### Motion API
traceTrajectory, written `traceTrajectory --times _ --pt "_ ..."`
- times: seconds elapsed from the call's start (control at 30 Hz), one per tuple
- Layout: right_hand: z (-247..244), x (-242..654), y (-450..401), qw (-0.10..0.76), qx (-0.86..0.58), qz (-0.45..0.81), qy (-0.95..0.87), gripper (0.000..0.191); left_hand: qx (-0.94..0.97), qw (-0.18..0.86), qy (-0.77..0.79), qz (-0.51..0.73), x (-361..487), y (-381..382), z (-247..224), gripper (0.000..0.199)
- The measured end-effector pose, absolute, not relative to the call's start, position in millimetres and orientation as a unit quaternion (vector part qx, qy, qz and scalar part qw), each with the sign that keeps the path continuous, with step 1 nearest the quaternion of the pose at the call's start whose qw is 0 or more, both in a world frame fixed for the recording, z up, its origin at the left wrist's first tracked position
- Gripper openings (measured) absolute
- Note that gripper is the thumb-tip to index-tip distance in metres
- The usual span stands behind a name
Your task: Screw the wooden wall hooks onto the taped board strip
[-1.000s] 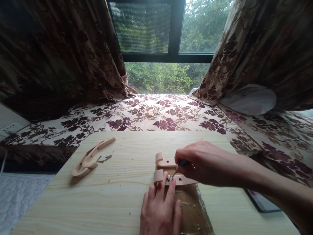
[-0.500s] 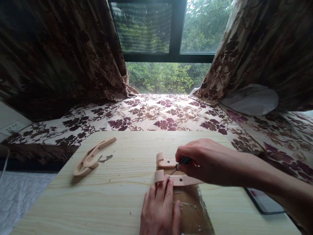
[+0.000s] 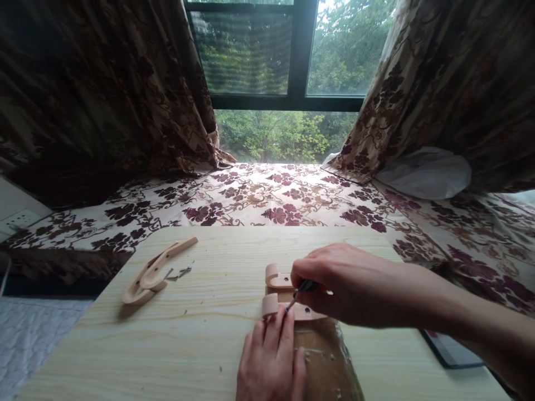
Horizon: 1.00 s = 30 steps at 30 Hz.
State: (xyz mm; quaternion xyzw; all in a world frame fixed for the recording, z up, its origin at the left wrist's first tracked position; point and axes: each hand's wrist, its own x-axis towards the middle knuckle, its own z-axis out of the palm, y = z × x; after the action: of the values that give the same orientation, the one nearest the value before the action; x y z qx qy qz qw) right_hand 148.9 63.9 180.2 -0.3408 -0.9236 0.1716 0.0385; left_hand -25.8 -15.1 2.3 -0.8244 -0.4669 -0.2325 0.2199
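Note:
My right hand is closed around the dark handle of a screwdriver. Its thin shaft slants down to the left, and its tip meets a small screw in the near pale wooden hook. The fingers of my left hand press together on this hook beside the screw, steadying it, with the thumb lying on the brown board underneath. A second wooden hook lies just beyond, a dark hole showing in it. My right hand hides the right ends of both hooks.
On the left of the light wooden table lie two curved wooden pieces and several loose screws. A phone sits under my right forearm. Behind the table is a flower-patterned window seat between curtains.
The screwdriver has come down and left with my right hand, its tip now at the screw in the near hook. My left hand stays on the hook. The view has shifted slightly.

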Motion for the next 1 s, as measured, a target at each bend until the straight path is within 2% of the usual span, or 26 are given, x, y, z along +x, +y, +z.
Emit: traceTrajectory --times 0.33,0.63,0.87,1.0 --pt "184 138 71 -0.015 -0.243 0.158 -0.957 0.013 -0.81 0.233 -0.486 -0.231 -23 -17 2 0.046" --pt "186 131 76 -0.028 -0.278 0.161 -0.947 0.01 -0.803 0.257 -0.5 -0.197 -21 -16 4 0.049" --pt "186 133 80 -0.025 -0.242 0.151 -0.958 0.012 -0.784 0.258 -0.526 -0.208 -22 -14 -12 0.048" --pt "196 130 78 -0.062 -0.25 0.113 -0.96 0.011 -0.78 0.273 -0.519 -0.216 -22 -13 -16 0.046"
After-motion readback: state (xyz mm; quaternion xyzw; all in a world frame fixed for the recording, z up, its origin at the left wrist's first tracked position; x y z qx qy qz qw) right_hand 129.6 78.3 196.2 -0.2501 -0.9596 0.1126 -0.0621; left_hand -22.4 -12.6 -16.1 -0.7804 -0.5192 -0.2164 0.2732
